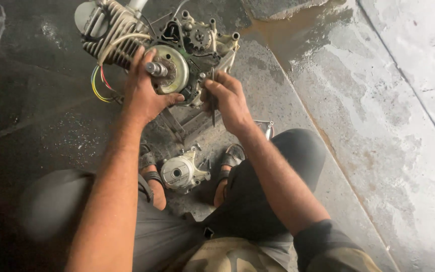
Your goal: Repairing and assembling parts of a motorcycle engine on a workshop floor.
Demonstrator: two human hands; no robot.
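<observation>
A grimy motorcycle engine [197, 35] lies on the dark floor, its side cover off and its finned cylinder [112, 30] to the left. My left hand [144, 88] grips the round flywheel [174, 68] with its centre shaft sticking out. My right hand [230, 98] is closed on a thin dark tool [213, 108], held against the engine case just right of the flywheel. The tool's tip is hidden against the case.
A removed silver engine cover [182, 174] lies between my sandalled feet. Coloured wires [99, 83] trail from the engine's left side. A small metal tool [268, 129] lies by my right knee. A pale, stained concrete slab [378, 126] rises at the right.
</observation>
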